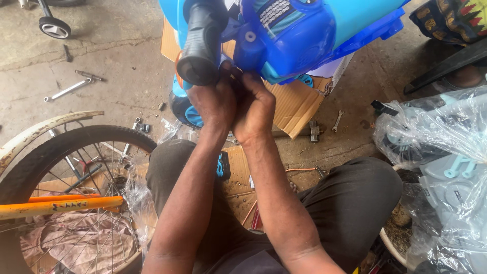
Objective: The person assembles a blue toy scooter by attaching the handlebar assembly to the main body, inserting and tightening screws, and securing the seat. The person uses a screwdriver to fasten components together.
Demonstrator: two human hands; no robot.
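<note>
Hands: my left hand [215, 101] and right hand [253, 109] pinch together under blue toy vehicle [294, 35], fingers closed, held item hidden | Risk: I judge small part could drop among floor wrenches [68, 90] | Far: black handlebar grip [200, 43] crowds my view.

Bicycle wheel [61, 167], wrenches [67, 90], cardboard [294, 104], plastic bags [446, 152].

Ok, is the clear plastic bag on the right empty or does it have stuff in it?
It has stuff in it. Through the clear plastic bag you can see grey and pale turquoise plastic parts bulging it out.
</note>
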